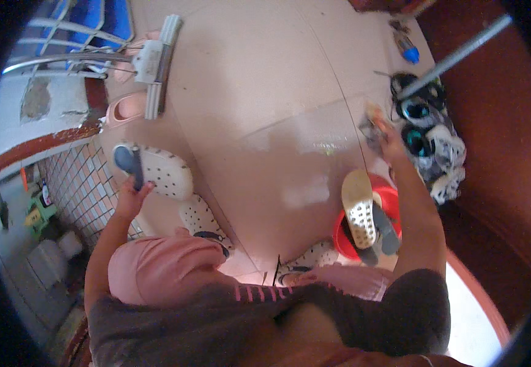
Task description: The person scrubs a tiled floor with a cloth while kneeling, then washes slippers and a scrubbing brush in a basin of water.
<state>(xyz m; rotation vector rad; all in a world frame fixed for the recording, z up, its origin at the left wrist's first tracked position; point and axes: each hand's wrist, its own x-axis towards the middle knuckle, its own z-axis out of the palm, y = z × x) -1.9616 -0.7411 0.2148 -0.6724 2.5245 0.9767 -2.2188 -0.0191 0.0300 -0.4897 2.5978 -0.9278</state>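
On the left, my left hand grips a white clog by its dark strap. Dark edging and small holes cover the clog's upper. At the right, my right hand is blurred, with a grey cloth-like thing at its fingers; what it is cannot be made out. That hand is close to several shoes along the wall. Below it stands a red basin with a pale perforated sole or insole and grey sole-like pieces across it.
White clogs are on my feet. A squeegee-type mop leans at upper left, beside pink clogs. Dark and white shoes line the brown panel, with a metal pole over them. The tiled floor looks wet in the middle.
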